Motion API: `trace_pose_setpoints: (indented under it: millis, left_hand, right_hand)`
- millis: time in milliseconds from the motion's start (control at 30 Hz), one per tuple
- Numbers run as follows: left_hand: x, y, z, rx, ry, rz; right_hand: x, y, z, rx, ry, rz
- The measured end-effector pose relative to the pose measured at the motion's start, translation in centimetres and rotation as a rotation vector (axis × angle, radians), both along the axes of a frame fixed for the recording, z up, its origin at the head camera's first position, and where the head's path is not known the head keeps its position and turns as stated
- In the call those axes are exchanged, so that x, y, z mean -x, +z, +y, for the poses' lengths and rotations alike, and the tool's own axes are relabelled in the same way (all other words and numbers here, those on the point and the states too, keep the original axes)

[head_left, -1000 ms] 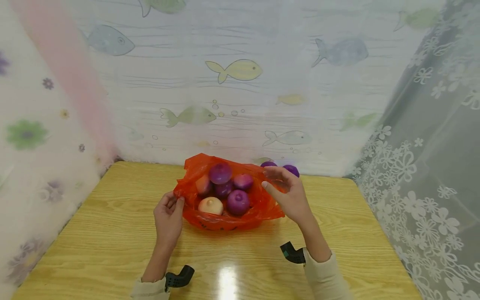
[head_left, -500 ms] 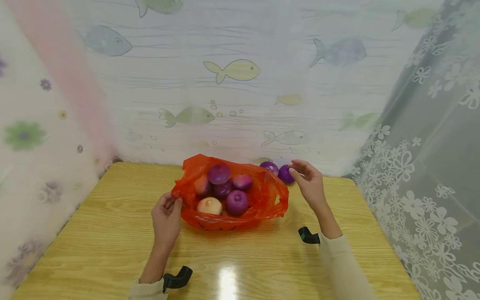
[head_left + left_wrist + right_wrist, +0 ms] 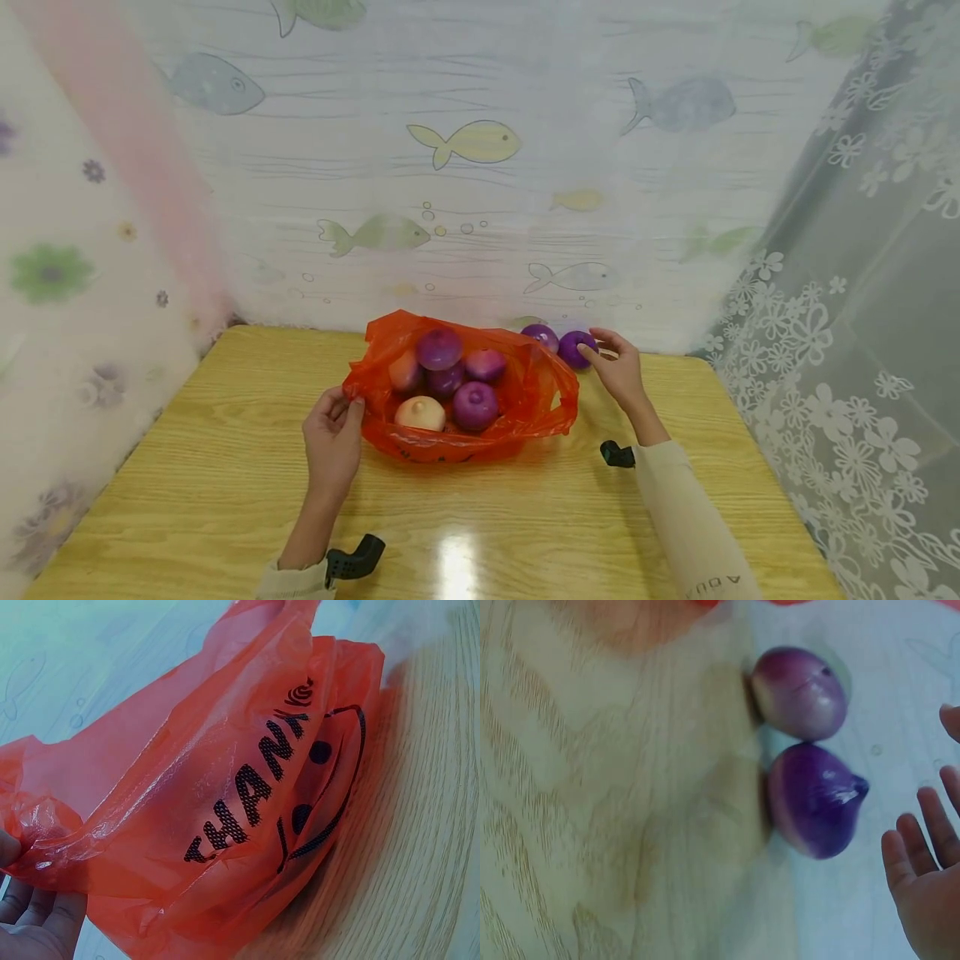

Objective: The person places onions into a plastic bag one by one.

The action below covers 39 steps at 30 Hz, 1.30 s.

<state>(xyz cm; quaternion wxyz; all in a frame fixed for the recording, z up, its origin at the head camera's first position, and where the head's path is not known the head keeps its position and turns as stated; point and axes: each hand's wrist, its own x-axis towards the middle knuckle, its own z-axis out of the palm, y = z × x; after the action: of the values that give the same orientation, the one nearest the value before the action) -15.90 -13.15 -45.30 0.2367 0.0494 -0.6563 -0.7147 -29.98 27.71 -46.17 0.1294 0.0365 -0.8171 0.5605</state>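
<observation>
A red plastic bag (image 3: 525,425) lies on its side with its mouth open, holding several purple onions (image 3: 476,406) and a pale onion (image 3: 420,413). My left hand (image 3: 333,442) pinches the bag's left edge between thumb and fingers; the left wrist view shows black THANK lettering on the bag (image 3: 187,795). Behind the bag's right side are two more purple onions, one nearer the bag (image 3: 540,337) and one farther right (image 3: 577,349). My right hand (image 3: 621,371) is at the farther right onion, thumb in front of it. In the right wrist view its fingers (image 3: 931,817) look extended, with a gap to that onion (image 3: 817,801).
The wooden table (image 3: 225,475) carries everything. A fish-print curtain (image 3: 480,200) hangs along the far edge, and the two loose onions lie close to it. A lace-patterned sheer curtain (image 3: 847,417) borders the right side.
My right hand has left the bag's right side and moved right to the farther right onion. The left hand keeps its grip on the bag, nearly still.
</observation>
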Motion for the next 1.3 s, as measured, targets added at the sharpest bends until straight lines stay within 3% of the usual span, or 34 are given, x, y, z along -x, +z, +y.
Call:
trace_pose_setpoints:
  millis: [267,600,933,1300]
  left_hand:
    - [0.0,-0.3,0.0,0.007,-0.009,-0.011]
    - [-0.1,-0.3,-0.2,0.005,-0.004,-0.018]
    - [-0.1,-0.4,-0.2,0.011,-0.002,-0.002]
    - [0.2,-0.5,-0.2,0.007,-0.007,-0.008]
  right_hand:
    - [1.7,-2.1,0.6,-0.125,-0.067,-0.145]
    - [2.7,-3.1,-0.2,-0.128,-0.080,-0.257]
    - [3.0,-4.1,-0.4,-0.105,-0.078,-0.268]
    - [3.1,-4.5,-0.5,-0.055,-0.107,-0.201]
